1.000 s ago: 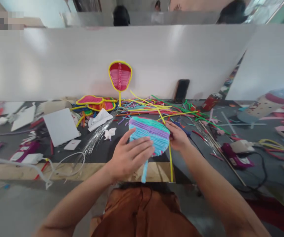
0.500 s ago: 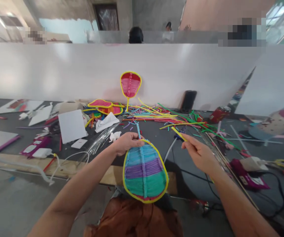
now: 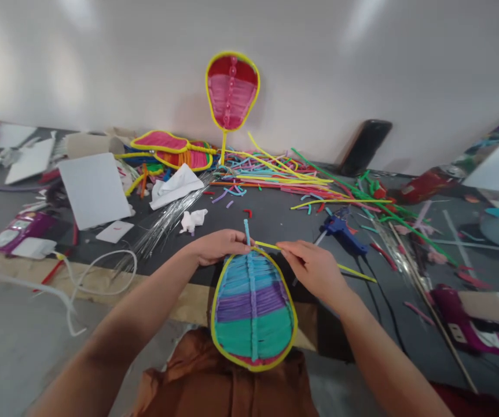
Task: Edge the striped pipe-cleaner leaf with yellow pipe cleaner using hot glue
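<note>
My left hand point(image 3: 226, 246) pinches the narrow top of a fan-shaped pipe-cleaner craft point(image 3: 232, 341), near its light blue stem. The craft has a yellow rim and bands of blue, purple and green, with a blue rib down the middle. It hangs wide end down, over my lap. My right hand point(image 3: 310, 266) is closed on a yellow pipe cleaner point(image 3: 357, 272); one end reaches the craft's top beside my left fingertips, the other sticks out past my palm. Whether that end touches the rim I cannot tell.
A pink fan with a yellow rim point(image 3: 233, 95) stands against the white partition point(image 3: 123, 63). Loose pipe cleaners point(image 3: 275, 179) lie across the dark table. To the right are a blue glue gun point(image 3: 344, 233), a phone point(image 3: 366, 146) and a red can point(image 3: 429, 182). A white card point(image 3: 94, 191) lies left.
My right hand has brought the yellow pipe cleaner leftward to the top of the craft. My left hand keeps its hold there. The view has tipped downward.
</note>
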### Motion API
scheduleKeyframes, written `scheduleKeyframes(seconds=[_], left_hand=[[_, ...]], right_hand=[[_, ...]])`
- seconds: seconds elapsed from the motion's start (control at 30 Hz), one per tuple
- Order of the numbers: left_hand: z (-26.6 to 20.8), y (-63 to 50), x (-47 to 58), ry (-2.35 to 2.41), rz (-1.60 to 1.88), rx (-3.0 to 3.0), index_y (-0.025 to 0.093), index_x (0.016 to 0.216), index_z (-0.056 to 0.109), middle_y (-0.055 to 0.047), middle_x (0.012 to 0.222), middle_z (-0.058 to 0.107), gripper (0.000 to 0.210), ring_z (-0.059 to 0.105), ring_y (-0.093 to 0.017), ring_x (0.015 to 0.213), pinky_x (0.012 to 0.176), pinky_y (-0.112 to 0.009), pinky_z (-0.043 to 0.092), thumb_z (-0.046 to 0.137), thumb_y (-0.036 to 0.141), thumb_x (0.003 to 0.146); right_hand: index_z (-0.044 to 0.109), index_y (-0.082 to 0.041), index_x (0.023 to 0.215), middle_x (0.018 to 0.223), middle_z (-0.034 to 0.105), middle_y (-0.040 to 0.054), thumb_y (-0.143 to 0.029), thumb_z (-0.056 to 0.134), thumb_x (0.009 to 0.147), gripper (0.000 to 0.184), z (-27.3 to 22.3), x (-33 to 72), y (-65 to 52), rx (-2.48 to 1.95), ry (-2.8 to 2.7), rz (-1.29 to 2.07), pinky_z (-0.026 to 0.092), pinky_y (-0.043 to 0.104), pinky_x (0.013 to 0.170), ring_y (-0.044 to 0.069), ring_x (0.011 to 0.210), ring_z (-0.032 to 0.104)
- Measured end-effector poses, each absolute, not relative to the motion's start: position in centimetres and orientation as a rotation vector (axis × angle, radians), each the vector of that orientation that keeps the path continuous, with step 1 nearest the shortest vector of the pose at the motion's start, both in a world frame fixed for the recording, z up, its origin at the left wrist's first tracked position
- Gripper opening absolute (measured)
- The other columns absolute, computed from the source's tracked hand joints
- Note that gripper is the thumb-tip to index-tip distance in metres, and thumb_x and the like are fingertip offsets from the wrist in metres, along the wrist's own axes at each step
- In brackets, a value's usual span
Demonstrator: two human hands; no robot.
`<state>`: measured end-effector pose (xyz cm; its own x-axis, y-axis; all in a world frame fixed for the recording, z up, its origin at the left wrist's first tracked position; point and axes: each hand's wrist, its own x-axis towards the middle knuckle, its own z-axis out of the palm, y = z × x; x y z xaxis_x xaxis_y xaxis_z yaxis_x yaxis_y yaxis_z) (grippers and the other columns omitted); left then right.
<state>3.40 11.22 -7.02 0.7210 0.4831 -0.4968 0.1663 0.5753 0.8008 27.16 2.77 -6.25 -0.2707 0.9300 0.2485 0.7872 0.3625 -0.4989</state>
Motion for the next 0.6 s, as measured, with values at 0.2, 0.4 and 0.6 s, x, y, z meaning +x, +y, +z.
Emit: scheduleKeyframes(seconds=[0.2, 0.4, 0.6], left_hand=[[-6.9, 11.3, 3.8, 0.836, 0.233, 0.987, 0.012, 0.086, 0.069, -0.003, 0.075, 0.071, 0.03, 0.063, -0.011, 0.062, 0.062, -0.021, 0.049, 0.076, 0.036, 0.071], [-7.0, 10.6, 4.8, 1.023, 0.336, 1.052, 0.014, 0.074, 0.066, 0.003, 0.063, 0.065, 0.013, 0.058, -0.009, 0.055, 0.054, -0.019, 0.044, 0.072, 0.024, 0.068], [-6.7, 10.4, 5.0, 1.075, 0.35, 1.074, 0.015, 0.072, 0.064, 0.004, 0.059, 0.062, 0.011, 0.056, -0.009, 0.052, 0.051, -0.019, 0.042, 0.07, 0.022, 0.065]], right_hand=[[0.071, -0.021, 0.105, 0.085, 0.073, 0.0056, -0.021, 0.048, 0.094, 0.026, -7.0, 26.5, 2.4, -1.533, -2.232, 0.298, 0.05, 0.027, 0.072, 0.019, 0.079, 0.068], [0.071, -0.022, 0.104, 0.08, 0.072, 0.0046, -0.022, 0.051, 0.093, 0.023, -7.6, 26.1, 2.0, -1.53, -2.279, 0.193, 0.048, 0.029, 0.073, 0.019, 0.076, 0.066], [0.068, -0.02, 0.109, 0.091, 0.072, 0.0073, -0.023, 0.049, 0.094, 0.024, -7.6, 26.9, 2.3, -1.494, -2.173, 0.279, 0.051, 0.031, 0.077, 0.02, 0.083, 0.066]])
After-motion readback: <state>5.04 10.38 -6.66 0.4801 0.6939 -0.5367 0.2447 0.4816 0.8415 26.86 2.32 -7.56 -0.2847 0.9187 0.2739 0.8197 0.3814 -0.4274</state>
